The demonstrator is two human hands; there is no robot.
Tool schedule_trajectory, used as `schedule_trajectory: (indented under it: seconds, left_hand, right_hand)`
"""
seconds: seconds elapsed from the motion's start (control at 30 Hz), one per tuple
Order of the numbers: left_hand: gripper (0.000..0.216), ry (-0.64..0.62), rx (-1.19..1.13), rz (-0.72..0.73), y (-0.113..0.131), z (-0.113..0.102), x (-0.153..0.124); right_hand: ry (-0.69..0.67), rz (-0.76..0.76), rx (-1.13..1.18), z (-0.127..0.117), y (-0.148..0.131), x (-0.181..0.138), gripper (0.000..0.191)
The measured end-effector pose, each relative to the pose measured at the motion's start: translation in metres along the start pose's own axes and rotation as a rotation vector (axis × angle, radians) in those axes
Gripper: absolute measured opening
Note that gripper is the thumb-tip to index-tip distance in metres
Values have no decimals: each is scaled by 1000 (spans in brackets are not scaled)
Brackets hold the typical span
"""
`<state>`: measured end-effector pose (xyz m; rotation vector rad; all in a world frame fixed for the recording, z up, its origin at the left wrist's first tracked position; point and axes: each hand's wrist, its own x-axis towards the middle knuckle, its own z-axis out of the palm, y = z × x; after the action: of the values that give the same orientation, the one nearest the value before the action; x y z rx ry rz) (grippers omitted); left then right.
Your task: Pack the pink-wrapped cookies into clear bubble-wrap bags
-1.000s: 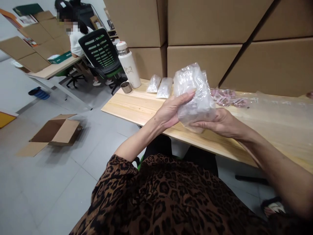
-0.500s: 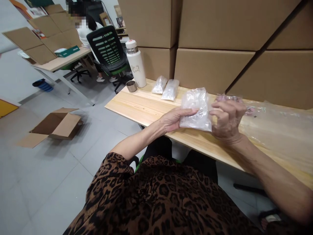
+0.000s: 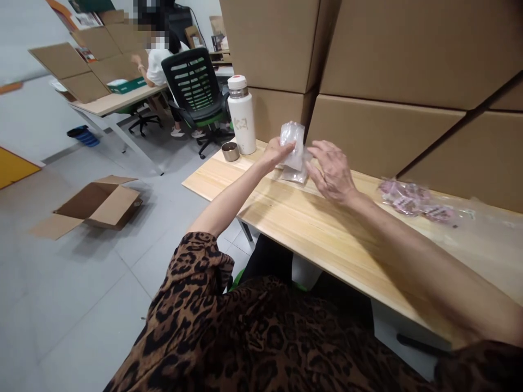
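Note:
Both my arms reach across the wooden table [image 3: 310,228] to its far left part. My left hand [image 3: 277,153] pinches a small clear plastic bag [image 3: 293,144] and holds it upright against the cardboard boxes. Under it lie other clear bags [image 3: 295,174] flat on the table. My right hand [image 3: 332,173] hovers just right of the bags, fingers spread, its fingertips near the upright bag. I wear a leopard-print top.
A white flask [image 3: 242,115] and its metal cap [image 3: 230,152] stand left of the bags. Stacked cardboard boxes [image 3: 379,81] wall the table's back. Pink packets in plastic [image 3: 408,198] lie at right. An open carton [image 3: 98,204] sits on the floor. Another person [image 3: 157,51] sits at a far desk.
The filled bag I held up in both hands has gone down and away to the far left of the table. My right hand has let go of it.

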<state>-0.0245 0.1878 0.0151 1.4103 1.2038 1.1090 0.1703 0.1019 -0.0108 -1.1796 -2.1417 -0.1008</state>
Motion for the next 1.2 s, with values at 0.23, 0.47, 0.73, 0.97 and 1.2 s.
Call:
schedule_trajectory:
  seconds: [0.23, 0.47, 0.73, 0.97, 1.2]
  left_hand:
    - [66, 200, 791, 101, -19, 0, 18]
    - [45, -221, 849, 489, -48, 2, 32]
    - [55, -307, 1026, 537, -47, -5, 24]
    - [71, -253, 1326, 454, -36, -3, 23]
    - [66, -281, 1383, 345, -18, 2, 12]
  right_hand:
    - [-202, 108, 6, 53, 30, 45, 62]
    - [-303, 150, 29, 72, 38, 49, 66]
    - [-350, 230, 185, 63, 27, 56, 55]
    - [-248, 228, 156, -23, 8, 14, 47]
    - [-185, 412, -258, -141, 6, -146, 64]
